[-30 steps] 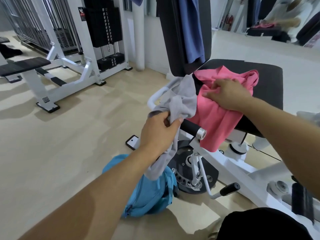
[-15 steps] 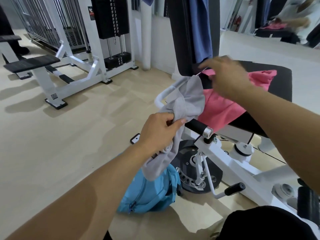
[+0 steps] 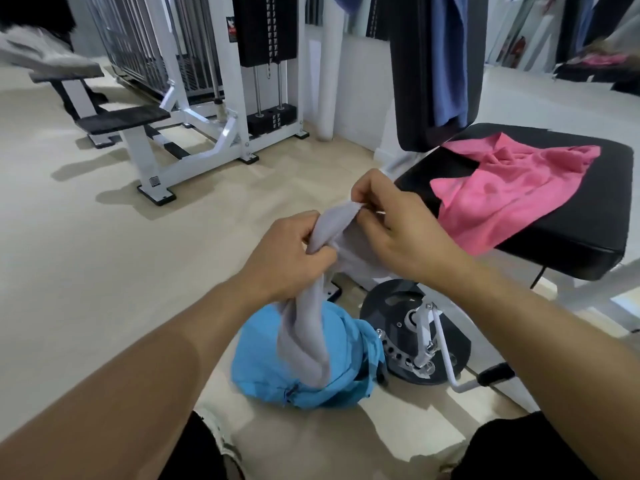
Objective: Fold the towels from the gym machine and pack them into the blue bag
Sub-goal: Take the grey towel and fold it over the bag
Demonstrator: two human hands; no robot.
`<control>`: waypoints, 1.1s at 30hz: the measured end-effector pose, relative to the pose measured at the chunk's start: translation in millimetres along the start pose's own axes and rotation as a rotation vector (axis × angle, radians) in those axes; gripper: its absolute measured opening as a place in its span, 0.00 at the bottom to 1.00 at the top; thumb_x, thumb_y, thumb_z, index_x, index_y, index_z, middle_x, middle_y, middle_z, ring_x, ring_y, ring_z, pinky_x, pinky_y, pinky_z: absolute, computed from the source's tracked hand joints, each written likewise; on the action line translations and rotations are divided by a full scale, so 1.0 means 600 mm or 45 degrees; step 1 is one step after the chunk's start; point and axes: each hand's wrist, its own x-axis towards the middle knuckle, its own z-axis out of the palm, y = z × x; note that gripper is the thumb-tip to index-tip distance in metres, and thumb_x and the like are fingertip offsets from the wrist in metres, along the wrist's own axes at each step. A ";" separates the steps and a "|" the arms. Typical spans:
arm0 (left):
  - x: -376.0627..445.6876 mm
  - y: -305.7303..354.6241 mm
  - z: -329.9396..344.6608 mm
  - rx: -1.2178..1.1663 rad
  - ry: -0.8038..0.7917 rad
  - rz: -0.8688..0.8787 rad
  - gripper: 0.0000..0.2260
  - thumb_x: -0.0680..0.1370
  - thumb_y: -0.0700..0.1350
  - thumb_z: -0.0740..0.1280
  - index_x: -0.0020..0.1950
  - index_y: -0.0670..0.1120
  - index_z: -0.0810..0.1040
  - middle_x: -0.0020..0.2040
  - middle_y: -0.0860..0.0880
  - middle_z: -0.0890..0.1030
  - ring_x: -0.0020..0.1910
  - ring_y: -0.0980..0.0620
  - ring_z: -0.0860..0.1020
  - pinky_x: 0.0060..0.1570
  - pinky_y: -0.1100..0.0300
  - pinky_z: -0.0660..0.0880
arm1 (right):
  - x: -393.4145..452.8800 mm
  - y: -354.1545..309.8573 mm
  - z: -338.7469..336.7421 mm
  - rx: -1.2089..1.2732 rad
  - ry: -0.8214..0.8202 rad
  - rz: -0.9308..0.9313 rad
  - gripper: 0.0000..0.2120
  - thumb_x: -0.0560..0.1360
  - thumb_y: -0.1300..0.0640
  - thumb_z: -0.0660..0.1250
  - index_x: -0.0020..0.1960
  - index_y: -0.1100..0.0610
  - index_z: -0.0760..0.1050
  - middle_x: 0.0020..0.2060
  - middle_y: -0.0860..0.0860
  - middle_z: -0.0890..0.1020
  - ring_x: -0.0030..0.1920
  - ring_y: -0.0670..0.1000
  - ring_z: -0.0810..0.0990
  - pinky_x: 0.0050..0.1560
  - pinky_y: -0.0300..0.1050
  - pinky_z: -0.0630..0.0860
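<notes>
Gripping the grey towel [image 3: 311, 327] with both hands, the person holds it in the air above the blue bag [image 3: 263, 372]. The left hand [image 3: 280, 258] has its fingers curled round a bunched part of the cloth, and the right hand [image 3: 394, 230] pinches the upper edge just beside it. The long end of the towel hangs down in front of the bag, which lies on the floor [image 3: 104, 271]. To the right of the bag stands the gym machine [image 3: 426, 344], white with a black disc. On its black seat [image 3: 568, 244], up and right of the bag, a pink towel [image 3: 502, 192] lies crumpled and hangs over the front edge. A blue towel [image 3: 446, 57] hangs on the backrest above.
</notes>
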 end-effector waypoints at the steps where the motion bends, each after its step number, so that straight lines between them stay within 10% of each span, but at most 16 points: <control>1: -0.011 -0.002 -0.008 0.036 -0.030 -0.014 0.14 0.67 0.50 0.63 0.44 0.40 0.77 0.39 0.42 0.80 0.39 0.42 0.78 0.40 0.44 0.77 | -0.005 -0.009 0.013 0.024 0.003 0.003 0.03 0.78 0.55 0.59 0.51 0.51 0.67 0.36 0.47 0.78 0.37 0.53 0.76 0.43 0.59 0.76; 8: -0.072 -0.022 -0.011 0.181 -0.196 -0.301 0.09 0.66 0.52 0.64 0.32 0.51 0.65 0.27 0.56 0.69 0.29 0.54 0.66 0.32 0.55 0.66 | -0.048 -0.026 0.060 0.034 -0.288 0.189 0.05 0.78 0.49 0.61 0.44 0.48 0.68 0.33 0.48 0.79 0.38 0.52 0.78 0.42 0.58 0.77; 21: -0.096 -0.108 0.004 0.687 -0.258 -0.456 0.13 0.68 0.33 0.62 0.39 0.52 0.75 0.39 0.49 0.80 0.41 0.44 0.77 0.35 0.55 0.70 | -0.114 0.024 0.067 0.437 -0.659 0.521 0.10 0.81 0.49 0.66 0.42 0.50 0.70 0.30 0.48 0.69 0.29 0.47 0.64 0.30 0.44 0.63; 33: -0.106 -0.213 -0.049 0.901 -0.222 -0.704 0.11 0.66 0.32 0.63 0.39 0.48 0.76 0.41 0.45 0.80 0.41 0.42 0.78 0.35 0.56 0.71 | -0.146 0.138 0.068 -0.306 -0.906 1.022 0.13 0.85 0.55 0.57 0.58 0.65 0.73 0.53 0.59 0.81 0.46 0.53 0.73 0.42 0.42 0.66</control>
